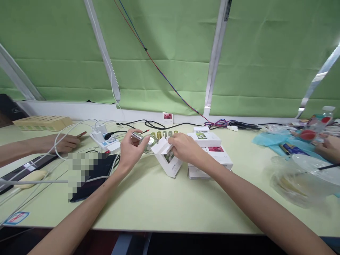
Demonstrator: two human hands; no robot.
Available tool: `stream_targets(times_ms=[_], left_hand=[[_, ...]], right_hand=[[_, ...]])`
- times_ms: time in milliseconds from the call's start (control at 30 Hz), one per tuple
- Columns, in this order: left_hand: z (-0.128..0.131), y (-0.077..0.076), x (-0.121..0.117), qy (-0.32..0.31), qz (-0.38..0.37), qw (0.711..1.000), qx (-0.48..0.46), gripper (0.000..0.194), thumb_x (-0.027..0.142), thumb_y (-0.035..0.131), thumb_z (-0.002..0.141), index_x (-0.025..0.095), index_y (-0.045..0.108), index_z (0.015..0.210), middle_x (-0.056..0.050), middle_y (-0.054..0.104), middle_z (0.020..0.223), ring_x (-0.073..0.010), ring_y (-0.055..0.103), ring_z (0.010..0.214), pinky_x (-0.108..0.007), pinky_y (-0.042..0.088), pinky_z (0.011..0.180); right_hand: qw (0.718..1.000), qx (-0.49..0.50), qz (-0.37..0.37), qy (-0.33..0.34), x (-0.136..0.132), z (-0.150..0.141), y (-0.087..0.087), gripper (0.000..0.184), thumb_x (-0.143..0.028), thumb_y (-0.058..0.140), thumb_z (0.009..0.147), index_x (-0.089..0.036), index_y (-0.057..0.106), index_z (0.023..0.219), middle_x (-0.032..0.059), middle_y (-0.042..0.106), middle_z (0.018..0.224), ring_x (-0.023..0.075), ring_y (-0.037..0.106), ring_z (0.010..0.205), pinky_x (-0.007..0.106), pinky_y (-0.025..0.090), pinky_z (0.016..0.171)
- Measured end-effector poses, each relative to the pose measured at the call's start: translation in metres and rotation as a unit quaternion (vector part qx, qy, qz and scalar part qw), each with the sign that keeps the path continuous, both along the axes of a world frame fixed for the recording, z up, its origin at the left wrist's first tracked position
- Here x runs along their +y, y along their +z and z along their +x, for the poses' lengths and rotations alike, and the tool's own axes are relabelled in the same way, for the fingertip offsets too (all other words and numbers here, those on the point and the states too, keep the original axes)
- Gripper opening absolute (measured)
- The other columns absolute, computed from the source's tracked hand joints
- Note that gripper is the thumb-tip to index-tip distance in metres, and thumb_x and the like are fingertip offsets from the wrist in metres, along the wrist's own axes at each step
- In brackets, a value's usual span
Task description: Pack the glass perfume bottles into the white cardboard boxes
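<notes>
My left hand (131,148) is closed round a small round glass bottle (149,143) with a silver cap, held just above the table. My right hand (183,147) pinches the open flap of a small white box (170,163) that stands tilted on the table, right beside the bottle. Behind my hands stands a row of several small gold and silver capped bottles (164,134). A stack of similar white boxes (209,141) with flower pictures lies to the right of my right hand.
Another person's hand (65,142) rests at the left near a white power strip (103,140) and cables. A dark tablet (92,177) lies front left. At the right are clear plastic bags (302,177), blue cloth and another hand (329,148). Green blinds hang behind the table.
</notes>
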State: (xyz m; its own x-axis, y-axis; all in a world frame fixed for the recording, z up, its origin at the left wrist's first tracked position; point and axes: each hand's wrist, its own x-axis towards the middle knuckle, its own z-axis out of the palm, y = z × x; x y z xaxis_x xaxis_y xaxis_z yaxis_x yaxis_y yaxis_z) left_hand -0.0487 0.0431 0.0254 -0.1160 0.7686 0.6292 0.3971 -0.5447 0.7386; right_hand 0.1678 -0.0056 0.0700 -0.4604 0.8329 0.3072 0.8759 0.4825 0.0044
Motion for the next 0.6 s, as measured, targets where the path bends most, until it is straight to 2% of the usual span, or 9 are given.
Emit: stream_targets(times_ms=[100, 200, 300, 600], left_hand=[[-0.003, 0.0, 0.002, 0.011, 0.003, 0.999, -0.049, 0.033, 0.04, 0.077, 0.076, 0.022, 0.058, 0.096, 0.006, 0.052, 0.058, -0.0105, 0.047, 0.047, -0.019, 0.033, 0.042], [-0.004, 0.001, 0.003, 0.037, 0.015, 0.994, -0.105, 0.033, 0.038, 0.078, 0.074, 0.022, 0.057, 0.094, 0.006, 0.053, 0.058, -0.0094, 0.046, 0.044, -0.019, 0.033, 0.039], [-0.002, 0.004, 0.002, 0.032, 0.015, 0.988, -0.153, 0.033, 0.037, 0.079, 0.072, 0.022, 0.056, 0.091, 0.007, 0.053, 0.057, -0.0088, 0.045, 0.04, -0.019, 0.033, 0.035], [0.008, 0.005, -0.009, -0.023, -0.032, 0.992, -0.122, 0.032, 0.033, 0.081, 0.068, 0.021, 0.057, 0.085, 0.009, 0.05, 0.052, -0.0072, 0.041, 0.038, -0.018, 0.033, 0.034]], right_hand=[[1.0, 0.017, -0.02, 0.008, 0.005, -0.009, -0.005, 0.025, -0.007, 0.044, 0.092, -0.018, 0.066, 0.096, 0.0083, 0.065, 0.096, 0.02, 0.06, 0.079, 0.03, 0.029, 0.06], [0.998, 0.045, -0.025, 0.02, 0.007, -0.015, -0.017, 0.027, -0.007, 0.042, 0.095, -0.018, 0.065, 0.101, 0.0076, 0.064, 0.099, 0.0192, 0.061, 0.08, 0.029, 0.032, 0.062], [0.996, 0.072, -0.039, 0.026, 0.007, -0.017, -0.031, 0.029, -0.005, 0.04, 0.096, -0.018, 0.064, 0.105, 0.0076, 0.062, 0.101, 0.0183, 0.061, 0.081, 0.028, 0.035, 0.065], [0.992, 0.116, -0.034, 0.031, 0.003, -0.018, -0.05, 0.032, -0.003, 0.037, 0.097, -0.018, 0.064, 0.107, 0.0064, 0.059, 0.098, 0.0174, 0.059, 0.078, 0.028, 0.04, 0.07]])
